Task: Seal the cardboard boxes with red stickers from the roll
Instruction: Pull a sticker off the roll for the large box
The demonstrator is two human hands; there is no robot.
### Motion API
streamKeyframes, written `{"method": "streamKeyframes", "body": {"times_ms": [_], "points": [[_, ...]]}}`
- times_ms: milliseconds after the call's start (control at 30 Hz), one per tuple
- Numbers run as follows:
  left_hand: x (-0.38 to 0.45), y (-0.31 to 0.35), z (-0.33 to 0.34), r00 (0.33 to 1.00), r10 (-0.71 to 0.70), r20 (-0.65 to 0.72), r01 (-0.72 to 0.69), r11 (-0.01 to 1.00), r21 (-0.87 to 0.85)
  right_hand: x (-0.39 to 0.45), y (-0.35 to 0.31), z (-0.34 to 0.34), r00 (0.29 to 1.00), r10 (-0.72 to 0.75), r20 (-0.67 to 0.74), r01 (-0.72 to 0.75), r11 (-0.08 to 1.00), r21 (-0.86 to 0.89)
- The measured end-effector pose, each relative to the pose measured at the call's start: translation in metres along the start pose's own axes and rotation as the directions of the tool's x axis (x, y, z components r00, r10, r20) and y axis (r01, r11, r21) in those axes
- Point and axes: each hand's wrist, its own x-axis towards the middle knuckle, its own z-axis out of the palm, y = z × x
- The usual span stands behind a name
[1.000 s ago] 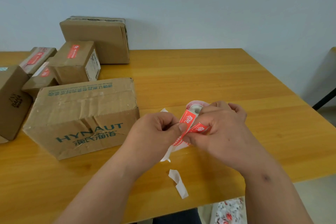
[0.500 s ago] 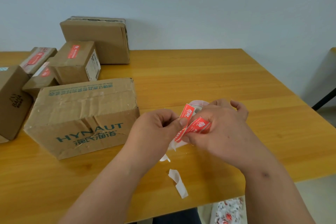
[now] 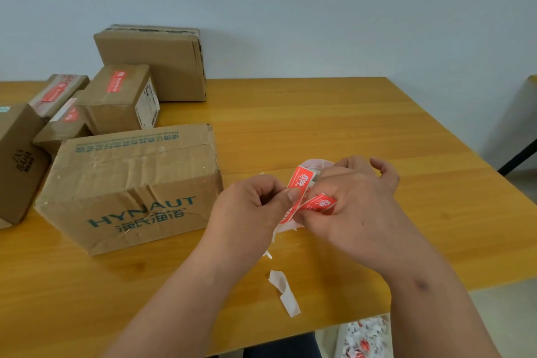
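Right now both hands meet near the table's near edge: left hand (image 3: 255,206) pinches a red sticker (image 3: 299,186), right hand (image 3: 357,206) grips the roll (image 3: 315,164).

"HYNAUT" on large cardboard box (image 3: 130,192), "BAHA" on left box (image 3: 17,160)

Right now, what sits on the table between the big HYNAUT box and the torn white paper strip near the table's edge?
In the head view, only the left hand and forearm cross between the HYNAUT box and white paper strip, plus bare table.
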Motion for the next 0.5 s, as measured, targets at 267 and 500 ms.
{"method": "streamKeyframes", "body": {"times_ms": [267, 500], "points": [[0.000, 0.001, -0.002, 1.000, -0.015, -0.022, 0.014, 1.000, -0.021, 0.000, -0.001, -0.003, 0.998, 0.027, 0.052, -0.024, 0.999, -0.045], [-0.005, 0.007, -0.013, 0.995, -0.048, 0.085, 0.046, 0.999, 0.023, -0.001, -0.001, -0.005, 0.995, 0.017, 0.096, -0.013, 0.999, -0.046]]}}
